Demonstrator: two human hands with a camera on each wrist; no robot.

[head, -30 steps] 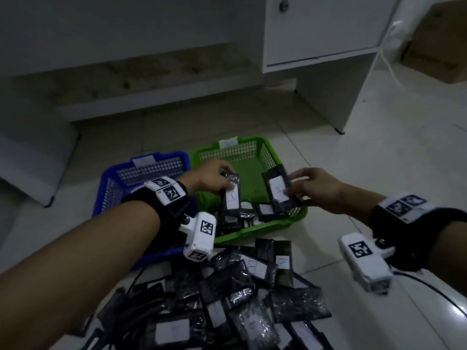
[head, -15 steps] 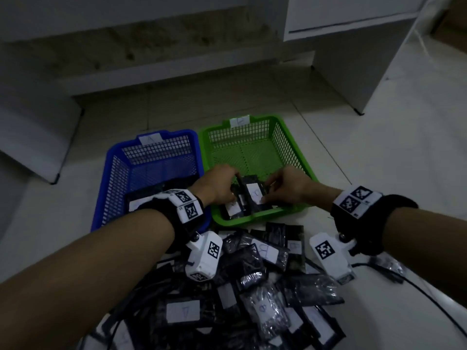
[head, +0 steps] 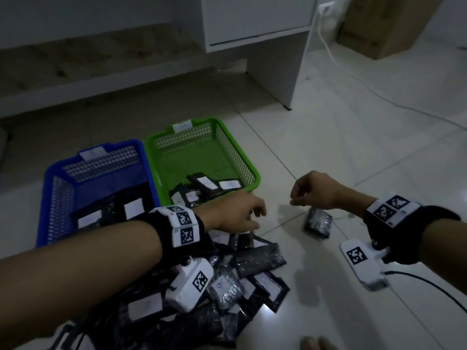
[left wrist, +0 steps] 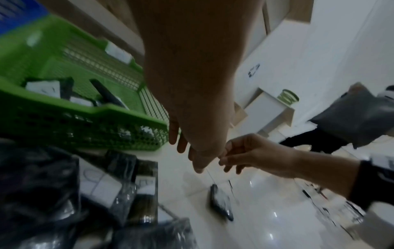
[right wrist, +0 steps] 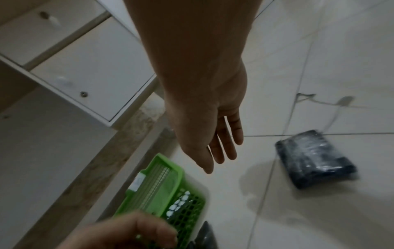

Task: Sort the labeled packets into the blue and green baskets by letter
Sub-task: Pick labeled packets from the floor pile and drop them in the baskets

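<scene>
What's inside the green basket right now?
In the green basket: several dark labeled packets piled at its near end, the far floor bare. Letters unreadable; lower packets partly covered.

White laminate cabinet [head: 255, 18] w/ side panel leg stands on pale glossy tiled floor [head: 353, 147], behind the work area. White cable [head: 336, 59] runs from white wall socket [head: 326, 7] across floor; brown cardboard box [head: 384, 24] far right, nr wall.

Both hands [head: 235, 213] have left the green basket [head: 250, 168] empty; their two packets [head: 204, 185] seemingly lie inside.
</scene>
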